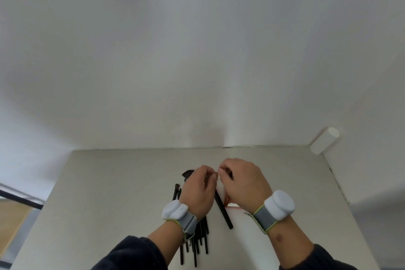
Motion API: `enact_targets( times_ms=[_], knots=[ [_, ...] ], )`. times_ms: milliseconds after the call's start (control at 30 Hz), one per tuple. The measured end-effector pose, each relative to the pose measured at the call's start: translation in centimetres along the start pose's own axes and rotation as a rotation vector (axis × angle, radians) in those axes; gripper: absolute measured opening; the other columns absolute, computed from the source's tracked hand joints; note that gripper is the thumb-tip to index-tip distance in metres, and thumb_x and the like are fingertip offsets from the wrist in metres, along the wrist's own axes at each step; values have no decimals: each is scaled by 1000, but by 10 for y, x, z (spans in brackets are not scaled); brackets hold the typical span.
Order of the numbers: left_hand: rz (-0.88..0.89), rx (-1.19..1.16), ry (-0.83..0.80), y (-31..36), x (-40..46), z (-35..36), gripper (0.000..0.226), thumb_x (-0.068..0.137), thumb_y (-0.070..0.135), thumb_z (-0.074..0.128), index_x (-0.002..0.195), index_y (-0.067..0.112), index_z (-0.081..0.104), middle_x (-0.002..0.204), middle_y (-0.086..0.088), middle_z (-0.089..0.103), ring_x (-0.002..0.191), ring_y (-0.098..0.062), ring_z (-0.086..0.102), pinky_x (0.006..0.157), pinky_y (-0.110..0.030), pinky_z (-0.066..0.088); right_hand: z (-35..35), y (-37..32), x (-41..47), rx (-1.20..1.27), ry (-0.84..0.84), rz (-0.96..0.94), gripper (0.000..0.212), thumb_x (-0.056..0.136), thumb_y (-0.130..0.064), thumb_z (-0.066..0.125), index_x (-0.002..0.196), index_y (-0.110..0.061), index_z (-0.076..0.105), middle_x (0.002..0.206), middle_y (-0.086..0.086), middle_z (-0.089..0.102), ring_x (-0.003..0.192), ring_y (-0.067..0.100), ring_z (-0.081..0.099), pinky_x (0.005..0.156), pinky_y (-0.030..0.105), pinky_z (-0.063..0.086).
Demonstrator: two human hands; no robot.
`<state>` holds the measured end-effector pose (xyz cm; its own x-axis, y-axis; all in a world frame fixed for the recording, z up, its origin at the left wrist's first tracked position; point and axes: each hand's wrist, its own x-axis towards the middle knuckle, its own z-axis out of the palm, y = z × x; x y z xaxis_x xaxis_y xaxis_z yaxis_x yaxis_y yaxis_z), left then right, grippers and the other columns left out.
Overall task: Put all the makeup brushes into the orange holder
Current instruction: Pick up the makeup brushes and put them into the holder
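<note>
A bundle of black makeup brushes [198,241] lies on the table, mostly under my left wrist, with some bristle heads [188,173] showing beyond my left hand. One separate black brush [223,210] slants between my hands, its upper end pinched in my left hand [198,190]. My right hand [243,184] has its fingers closed right beside the left fingertips, over the orange holder [232,205]. Only thin orange edges of the holder show beneath the right palm; I cannot make out its opening.
The pale table [109,193] ends at a white wall along its far edge [153,148] and on the right. A white cylindrical object [324,140] sits at the far right corner. The table's left edge drops to a floor.
</note>
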<state>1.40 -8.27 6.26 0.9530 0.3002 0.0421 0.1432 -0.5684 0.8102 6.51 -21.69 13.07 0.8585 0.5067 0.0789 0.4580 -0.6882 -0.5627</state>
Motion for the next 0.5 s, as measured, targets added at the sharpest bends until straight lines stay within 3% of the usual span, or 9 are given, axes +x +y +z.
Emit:
enact_targets(
  times_ms=[100, 233, 333, 500],
  knots=[
    [-52, -24, 22, -12, -6, -8, 9, 93, 30, 50, 88, 29, 58, 74, 9, 64, 66, -3, 57, 56, -15, 41, 11, -22, -5, 54, -52, -52, 19, 94, -33, 47, 90, -21, 61, 84, -4, 63, 76, 14, 56, 71, 32, 47],
    [-141, 29, 46, -37, -14, -16, 7, 91, 28, 51, 88, 31, 57, 79, 10, 65, 71, -8, 60, 62, -28, 48, 34, -33, -8, 76, -167, -20, 20, 94, -31, 46, 91, -17, 60, 86, 1, 63, 80, 19, 57, 75, 34, 48],
    [-190, 107, 64, -58, -19, -22, 9, 91, 26, 52, 85, 32, 53, 75, 9, 62, 67, -8, 57, 57, -24, 39, 54, -32, -7, 36, -255, 43, 19, 94, -30, 47, 92, -16, 59, 88, 3, 65, 84, 22, 59, 76, 35, 50],
    [-278, 189, 69, -90, -24, -27, 6, 89, 24, 53, 86, 29, 52, 80, 9, 61, 66, -9, 55, 55, -22, 38, 88, -22, -11, -26, -363, 148, 17, 92, -26, 47, 96, -14, 57, 91, 8, 67, 90, 27, 61, 78, 35, 49]
  ],
)
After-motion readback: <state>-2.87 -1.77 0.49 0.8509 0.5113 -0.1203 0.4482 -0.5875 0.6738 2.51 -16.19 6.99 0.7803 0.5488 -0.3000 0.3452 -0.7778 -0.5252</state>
